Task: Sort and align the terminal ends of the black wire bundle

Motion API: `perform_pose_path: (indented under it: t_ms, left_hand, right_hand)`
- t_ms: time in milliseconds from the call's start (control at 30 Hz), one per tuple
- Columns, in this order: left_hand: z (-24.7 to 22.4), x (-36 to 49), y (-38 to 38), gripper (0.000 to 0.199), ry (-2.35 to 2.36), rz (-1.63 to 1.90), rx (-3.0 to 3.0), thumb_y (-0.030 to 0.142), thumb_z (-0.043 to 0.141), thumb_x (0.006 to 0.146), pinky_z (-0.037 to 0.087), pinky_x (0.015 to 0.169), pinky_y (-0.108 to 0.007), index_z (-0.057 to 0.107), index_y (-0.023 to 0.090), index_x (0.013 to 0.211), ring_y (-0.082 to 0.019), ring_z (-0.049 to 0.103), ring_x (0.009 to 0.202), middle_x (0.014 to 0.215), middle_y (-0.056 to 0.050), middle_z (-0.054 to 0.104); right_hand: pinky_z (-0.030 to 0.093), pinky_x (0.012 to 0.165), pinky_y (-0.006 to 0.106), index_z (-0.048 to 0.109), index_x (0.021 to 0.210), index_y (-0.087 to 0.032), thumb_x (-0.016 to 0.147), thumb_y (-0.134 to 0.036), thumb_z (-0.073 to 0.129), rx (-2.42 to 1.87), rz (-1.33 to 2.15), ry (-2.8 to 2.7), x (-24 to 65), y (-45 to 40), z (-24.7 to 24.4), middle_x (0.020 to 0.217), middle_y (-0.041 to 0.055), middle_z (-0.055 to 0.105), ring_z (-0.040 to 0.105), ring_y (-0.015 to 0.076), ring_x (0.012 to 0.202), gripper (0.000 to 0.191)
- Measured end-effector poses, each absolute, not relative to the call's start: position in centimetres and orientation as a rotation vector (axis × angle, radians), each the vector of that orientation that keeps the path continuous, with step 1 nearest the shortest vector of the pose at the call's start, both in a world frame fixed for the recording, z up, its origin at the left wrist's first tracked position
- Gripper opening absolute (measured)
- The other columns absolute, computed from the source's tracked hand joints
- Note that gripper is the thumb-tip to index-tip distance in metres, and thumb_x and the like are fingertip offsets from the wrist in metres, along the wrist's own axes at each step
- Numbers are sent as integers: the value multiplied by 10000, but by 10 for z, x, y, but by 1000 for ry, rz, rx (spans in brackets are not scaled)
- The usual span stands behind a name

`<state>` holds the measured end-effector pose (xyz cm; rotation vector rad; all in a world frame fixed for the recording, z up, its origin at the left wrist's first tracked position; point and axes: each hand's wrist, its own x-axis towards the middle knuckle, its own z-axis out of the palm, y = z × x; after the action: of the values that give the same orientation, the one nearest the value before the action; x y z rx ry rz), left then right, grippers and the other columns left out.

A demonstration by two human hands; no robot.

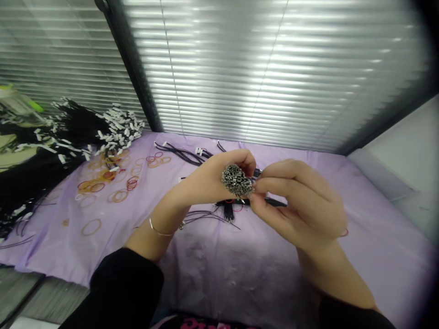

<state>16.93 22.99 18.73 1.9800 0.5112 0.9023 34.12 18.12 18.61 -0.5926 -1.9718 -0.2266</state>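
My left hand (pixel 217 176) is wrapped round a thick bundle of black wires (pixel 236 181), whose silvery metal ends face the camera. My right hand (pixel 291 198) is at the right side of those ends, thumb and fingertips pinched together against the bundle's edge. What sits between the right fingertips is too small to make out. Beneath and behind both hands, more black cables (pixel 183 154) with white connectors lie on the purple sheet (pixel 219 269). Thin loose wires (pixel 209 214) lie below my left hand.
Large piles of black wires with white connectors (pixel 120 125) are at the left. Yellow and red rubber bands (pixel 120 195) are scattered beside them. A clear container (pixel 20 107) stands at the far left. Window blinds (pixel 219 68) rise behind the table.
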Motion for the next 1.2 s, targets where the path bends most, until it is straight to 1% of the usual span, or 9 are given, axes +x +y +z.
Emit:
perform_pose_path:
  t_ms: [167, 367, 500, 633, 767, 900, 1000, 1100, 1200]
  left_hand:
    - [188, 165, 235, 274, 483, 845, 2042, 205, 757, 667, 410, 611, -204, 530, 135, 802, -77, 481, 667, 743, 11, 535]
    - [187, 161, 241, 312, 389, 826, 1950, 150, 791, 624, 391, 549, -176, 503, 144, 745, -55, 464, 613, 694, 28, 509]
    - [185, 164, 244, 267, 313, 891, 1840, 133, 765, 663, 402, 561, -168, 521, 132, 770, -47, 471, 617, 709, 23, 512]
    - [179, 170, 245, 240, 244, 1010, 1769, 180, 738, 709, 419, 586, -186, 523, 135, 808, -64, 490, 648, 733, 12, 509]
    - [176, 174, 244, 228, 338, 1071, 1766, 199, 723, 731, 400, 574, -192, 512, 146, 800, -68, 474, 647, 731, 11, 506]
    - [176, 175, 243, 209, 412, 1126, 1796, 194, 709, 740, 382, 571, -190, 511, 145, 786, -62, 452, 643, 726, 17, 492]
    - [175, 175, 243, 195, 468, 1131, 1863, 171, 697, 744, 369, 566, -187, 510, 144, 792, -56, 433, 633, 717, 25, 476]
    - [174, 176, 241, 204, 505, 1119, 1888, 180, 698, 744, 381, 580, -194, 503, 150, 797, -61, 437, 639, 730, 22, 481]
    - [174, 176, 239, 224, 462, 1089, 1893, 192, 706, 735, 400, 611, -207, 494, 159, 801, -73, 451, 662, 743, 16, 490]
  right_hand:
    - [488, 617, 265, 597, 808, -143, 739, -35, 670, -584, -228, -2021, 345, 185, 190, 775, 44, 605, 568, 119, 711, 148]
    - [451, 563, 248, 605, 797, -169, 724, -52, 690, -670, -172, -1999, 352, 189, 191, 759, 14, 595, 544, 93, 655, 162]
    - [431, 540, 247, 618, 790, -159, 706, -37, 705, -651, -214, -1974, 355, 193, 191, 742, 14, 601, 536, 86, 629, 172]
    - [451, 564, 294, 623, 814, -139, 688, -7, 705, -563, -343, -2009, 355, 194, 189, 741, 40, 602, 553, 131, 664, 199]
    - [469, 601, 334, 612, 834, -129, 707, -16, 700, -486, -408, -2105, 355, 190, 188, 752, 55, 610, 556, 158, 692, 192]
    - [476, 626, 322, 619, 874, -146, 761, -27, 659, -555, -292, -2176, 354, 183, 192, 813, 50, 628, 565, 145, 729, 170]
    - [487, 618, 276, 618, 867, -159, 767, -35, 655, -577, -137, -2084, 353, 179, 193, 820, 30, 621, 578, 118, 730, 163]
    - [482, 619, 262, 626, 895, -172, 738, -36, 683, -614, -69, -1899, 349, 179, 191, 830, 18, 613, 576, 110, 729, 216]
    - [482, 646, 270, 638, 955, -198, 736, -55, 703, -664, -110, -1837, 346, 182, 187, 856, 11, 607, 572, 116, 754, 269]
